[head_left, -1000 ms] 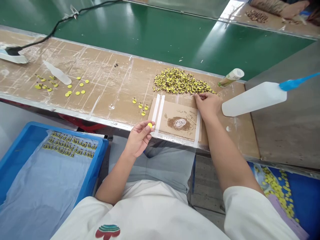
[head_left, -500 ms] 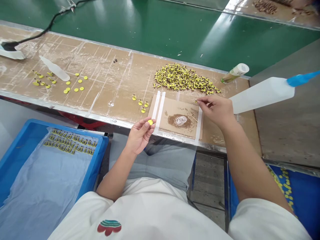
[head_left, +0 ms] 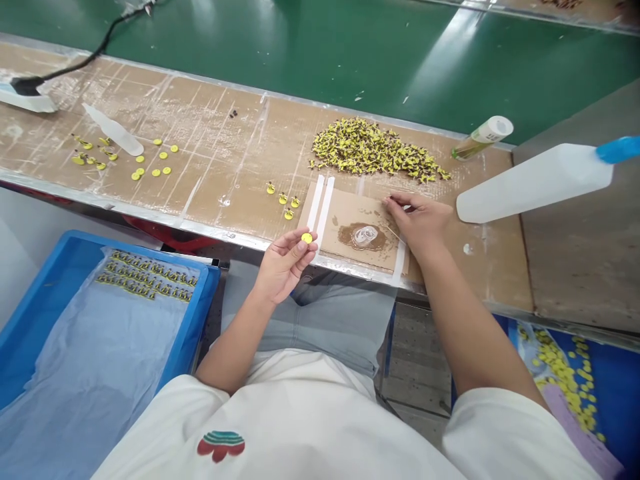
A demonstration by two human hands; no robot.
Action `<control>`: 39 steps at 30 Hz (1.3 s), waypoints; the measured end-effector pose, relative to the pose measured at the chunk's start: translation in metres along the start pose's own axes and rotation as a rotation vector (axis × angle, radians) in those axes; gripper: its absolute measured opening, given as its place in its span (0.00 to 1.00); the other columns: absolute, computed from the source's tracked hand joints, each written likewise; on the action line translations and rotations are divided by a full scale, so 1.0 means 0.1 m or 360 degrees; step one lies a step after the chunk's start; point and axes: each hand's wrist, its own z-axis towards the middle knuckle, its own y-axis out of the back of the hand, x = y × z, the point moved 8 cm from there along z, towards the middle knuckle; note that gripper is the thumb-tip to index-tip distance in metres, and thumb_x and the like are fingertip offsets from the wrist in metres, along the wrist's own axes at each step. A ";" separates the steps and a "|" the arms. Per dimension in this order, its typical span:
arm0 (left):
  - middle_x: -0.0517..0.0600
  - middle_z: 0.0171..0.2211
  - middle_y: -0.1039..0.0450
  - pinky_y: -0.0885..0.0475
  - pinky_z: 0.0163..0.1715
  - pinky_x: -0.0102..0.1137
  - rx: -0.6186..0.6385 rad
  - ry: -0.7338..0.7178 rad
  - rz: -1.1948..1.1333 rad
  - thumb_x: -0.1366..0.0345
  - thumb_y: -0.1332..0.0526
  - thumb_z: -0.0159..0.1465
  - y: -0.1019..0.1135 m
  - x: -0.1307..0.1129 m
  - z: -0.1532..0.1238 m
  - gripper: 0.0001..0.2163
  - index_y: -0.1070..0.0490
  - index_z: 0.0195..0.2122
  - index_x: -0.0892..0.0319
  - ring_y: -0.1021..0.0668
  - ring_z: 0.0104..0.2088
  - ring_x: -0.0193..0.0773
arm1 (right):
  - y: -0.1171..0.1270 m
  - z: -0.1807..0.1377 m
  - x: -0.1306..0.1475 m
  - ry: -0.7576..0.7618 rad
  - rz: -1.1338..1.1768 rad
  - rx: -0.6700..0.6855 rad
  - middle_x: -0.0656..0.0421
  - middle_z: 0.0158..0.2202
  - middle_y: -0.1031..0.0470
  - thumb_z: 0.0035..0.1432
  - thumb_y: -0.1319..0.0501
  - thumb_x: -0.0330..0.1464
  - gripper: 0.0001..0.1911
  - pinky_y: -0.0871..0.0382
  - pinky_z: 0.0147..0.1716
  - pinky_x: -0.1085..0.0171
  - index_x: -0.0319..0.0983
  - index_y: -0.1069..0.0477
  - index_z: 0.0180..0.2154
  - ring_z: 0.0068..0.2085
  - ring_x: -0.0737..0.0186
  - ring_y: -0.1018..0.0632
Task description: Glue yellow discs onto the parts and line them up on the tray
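Observation:
My left hand (head_left: pixel 285 261) pinches a small yellow disc (head_left: pixel 307 237) at the near edge of the bench. My right hand (head_left: pixel 419 219) is closed in a pinch over a taped cardboard pad (head_left: pixel 350 217), right of a blob of glue (head_left: pixel 364 235); what its fingertips hold is too small to name. Behind the pad lies a pile of small yellow-and-dark pieces (head_left: pixel 375 148). Several finished yellow pieces (head_left: pixel 283 199) stand just left of the pad.
A white squeeze bottle with a blue tip (head_left: pixel 535 181) lies at the right, a glue tube (head_left: pixel 483 137) behind it. More yellow discs (head_left: pixel 153 163) and a small bottle (head_left: pixel 113 135) lie far left. A blue tray (head_left: pixel 45 300) holds rows of pieces; a blue bin (head_left: pixel 575 373) holds discs.
My right hand has come back from the pile's edge, first lifting right, then down over the pad beside the glue. My left hand stays put with the disc.

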 end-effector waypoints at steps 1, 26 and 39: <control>0.49 0.40 0.20 0.24 0.37 0.18 0.0009 -0.0002 -0.0004 0.69 0.29 0.52 -0.01 0.01 0.00 0.13 0.23 0.40 0.58 0.18 0.36 0.29 | 0.00 -0.01 -0.01 0.0002 0.0025 -0.0015 0.57 0.40 0.19 0.57 0.37 0.44 0.15 0.26 0.45 0.55 0.43 0.22 0.40 0.40 0.54 0.20; 0.50 0.40 0.21 0.24 0.39 0.19 0.0014 -0.0129 0.0051 0.68 0.29 0.53 -0.09 0.08 0.03 0.12 0.23 0.39 0.61 0.18 0.37 0.29 | 0.14 -0.79 0.39 -0.0070 0.0588 -0.0491 0.57 0.32 0.20 0.52 0.33 0.43 0.12 0.24 0.37 0.56 0.41 0.21 0.33 0.32 0.59 0.21; 0.50 0.43 0.21 0.24 0.43 0.22 -0.0008 -0.0087 0.0127 0.70 0.29 0.52 -0.08 0.08 0.01 0.13 0.23 0.40 0.60 0.19 0.39 0.31 | 0.17 -0.78 0.43 0.0138 0.0417 -0.0465 0.57 0.36 0.20 0.56 0.35 0.42 0.11 0.25 0.43 0.51 0.44 0.22 0.38 0.38 0.56 0.20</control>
